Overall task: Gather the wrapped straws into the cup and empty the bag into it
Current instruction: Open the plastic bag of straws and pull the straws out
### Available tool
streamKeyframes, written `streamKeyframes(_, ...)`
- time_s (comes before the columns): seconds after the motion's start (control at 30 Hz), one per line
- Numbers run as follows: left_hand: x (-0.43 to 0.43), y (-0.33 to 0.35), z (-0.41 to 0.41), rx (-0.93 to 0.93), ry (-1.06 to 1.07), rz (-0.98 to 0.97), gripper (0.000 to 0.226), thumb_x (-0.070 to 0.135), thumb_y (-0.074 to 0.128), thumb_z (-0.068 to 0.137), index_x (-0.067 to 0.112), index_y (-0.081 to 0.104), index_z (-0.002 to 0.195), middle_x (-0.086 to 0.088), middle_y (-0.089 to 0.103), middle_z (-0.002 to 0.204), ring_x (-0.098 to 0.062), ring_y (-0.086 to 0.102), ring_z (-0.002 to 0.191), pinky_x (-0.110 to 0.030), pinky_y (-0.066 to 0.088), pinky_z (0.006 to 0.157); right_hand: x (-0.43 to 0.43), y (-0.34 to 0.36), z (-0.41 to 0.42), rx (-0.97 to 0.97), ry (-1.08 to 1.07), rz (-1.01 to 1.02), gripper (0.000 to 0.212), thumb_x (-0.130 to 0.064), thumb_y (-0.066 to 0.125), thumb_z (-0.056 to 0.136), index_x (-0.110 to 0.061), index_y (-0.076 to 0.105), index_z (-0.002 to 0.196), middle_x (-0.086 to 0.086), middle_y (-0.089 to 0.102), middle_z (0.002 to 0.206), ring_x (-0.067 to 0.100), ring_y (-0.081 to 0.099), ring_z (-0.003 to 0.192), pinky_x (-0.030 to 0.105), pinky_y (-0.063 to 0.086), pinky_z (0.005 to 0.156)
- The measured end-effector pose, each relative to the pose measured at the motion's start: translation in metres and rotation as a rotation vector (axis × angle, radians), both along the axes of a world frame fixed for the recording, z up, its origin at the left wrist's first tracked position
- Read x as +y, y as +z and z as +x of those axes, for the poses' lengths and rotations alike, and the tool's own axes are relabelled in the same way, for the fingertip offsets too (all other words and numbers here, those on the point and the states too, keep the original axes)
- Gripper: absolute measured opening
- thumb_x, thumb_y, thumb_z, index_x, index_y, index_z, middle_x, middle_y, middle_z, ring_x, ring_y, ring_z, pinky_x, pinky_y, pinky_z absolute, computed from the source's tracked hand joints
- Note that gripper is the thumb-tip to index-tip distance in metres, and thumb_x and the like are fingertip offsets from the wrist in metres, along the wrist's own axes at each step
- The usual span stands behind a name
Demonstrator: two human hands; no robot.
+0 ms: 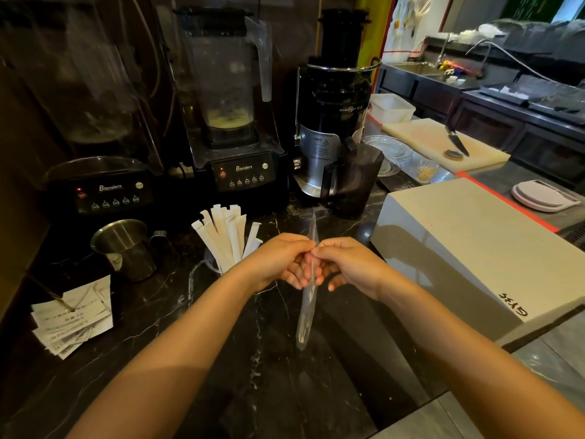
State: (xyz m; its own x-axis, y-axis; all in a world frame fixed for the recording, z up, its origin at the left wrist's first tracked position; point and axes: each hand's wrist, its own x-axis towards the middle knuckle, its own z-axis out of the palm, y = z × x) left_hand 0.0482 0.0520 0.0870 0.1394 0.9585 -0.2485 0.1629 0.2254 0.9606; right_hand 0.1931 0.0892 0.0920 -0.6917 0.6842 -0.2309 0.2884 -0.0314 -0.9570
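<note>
Several white paper-wrapped straws [228,236] stand fanned out in a clear cup [211,263] on the dark marble counter, just left of my hands. A long, narrow clear plastic bag [307,312] hangs upright between my hands, its upper end sticking up above them and its lower end dangling over the counter. My left hand [278,259] and my right hand [346,264] meet over its middle, and both pinch it with curled fingers. What the bag holds cannot be made out.
A steel pitcher [129,248] and a stack of paper slips [74,316] sit at the left. Two blenders [240,122] and a juicer [335,122] stand behind. A grey box [474,242] lies at the right, with a cutting board and knife [457,141] beyond it.
</note>
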Motion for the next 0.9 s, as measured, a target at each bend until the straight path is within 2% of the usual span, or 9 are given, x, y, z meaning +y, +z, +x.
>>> streamKeyframes(0.17, -0.001, -0.001, 0.003, -0.03, 0.022, 0.052, 0.032, 0.02, 0.036, 0.096, 0.012, 0.055, 0.073, -0.007, 0.058, 0.063, -0.007, 0.057, 0.048, -0.016, 0.051, 0.049, 0.001, -0.003, -0.002, 0.058, -0.082, 0.029, 0.03, -0.013, 0.042, 0.092, -0.012, 0.054, 0.064, 0.004, 0.052, 0.062, 0.008, 0.051, 0.053, 0.017, 0.042, 0.05)
streamKeyframes(0.3, -0.001, -0.002, 0.012, -0.111, 0.102, 0.098, 0.03, 0.018, 0.036, 0.096, 0.01, 0.055, 0.074, -0.011, 0.058, 0.066, -0.017, 0.059, 0.057, -0.018, 0.053, 0.051, 0.0, -0.013, -0.004, 0.227, -0.177, 0.002, 0.038, -0.01, 0.041, 0.091, -0.014, 0.052, 0.055, 0.006, 0.049, 0.058, 0.014, 0.046, 0.054, 0.02, 0.037, 0.051)
streamKeyframes(0.43, 0.003, -0.005, 0.017, -0.146, 0.131, 0.134, 0.03, 0.016, 0.036, 0.096, 0.006, 0.054, 0.074, -0.015, 0.057, 0.067, -0.023, 0.058, 0.061, -0.018, 0.053, 0.05, 0.004, -0.022, -0.005, 0.306, -0.226, -0.01, 0.041, -0.009, 0.041, 0.091, -0.015, 0.053, 0.053, 0.005, 0.051, 0.053, 0.018, 0.045, 0.053, 0.024, 0.036, 0.052)
streamKeyframes(0.63, 0.007, -0.011, 0.019, -0.162, 0.202, 0.162, 0.032, 0.013, 0.037, 0.095, 0.008, 0.054, 0.068, -0.016, 0.057, 0.065, -0.024, 0.058, 0.058, -0.017, 0.052, 0.046, 0.007, -0.029, -0.008, 0.358, -0.247, -0.055, 0.037, -0.007, 0.04, 0.092, -0.01, 0.052, 0.058, -0.003, 0.053, 0.045, 0.011, 0.046, 0.046, 0.03, 0.034, 0.055)
streamKeyframes(0.73, 0.007, -0.016, 0.019, -0.169, 0.235, 0.165, 0.034, 0.013, 0.038, 0.095, 0.01, 0.054, 0.064, -0.016, 0.056, 0.062, -0.022, 0.058, 0.054, -0.018, 0.051, 0.045, 0.008, -0.033, -0.011, 0.393, -0.224, -0.079, 0.039, -0.007, 0.04, 0.091, -0.012, 0.054, 0.056, -0.002, 0.052, 0.046, 0.012, 0.046, 0.047, 0.034, 0.034, 0.058)
streamKeyframes(0.9, 0.009, -0.019, 0.019, -0.154, 0.272, 0.181, 0.034, 0.013, 0.04, 0.094, 0.009, 0.055, 0.064, -0.013, 0.056, 0.058, -0.014, 0.057, 0.046, -0.019, 0.051, 0.046, 0.01, -0.036, -0.013, 0.414, -0.223, -0.097, 0.034, -0.006, 0.04, 0.091, -0.009, 0.053, 0.059, 0.007, 0.049, 0.053, 0.013, 0.047, 0.049, 0.031, 0.039, 0.058)
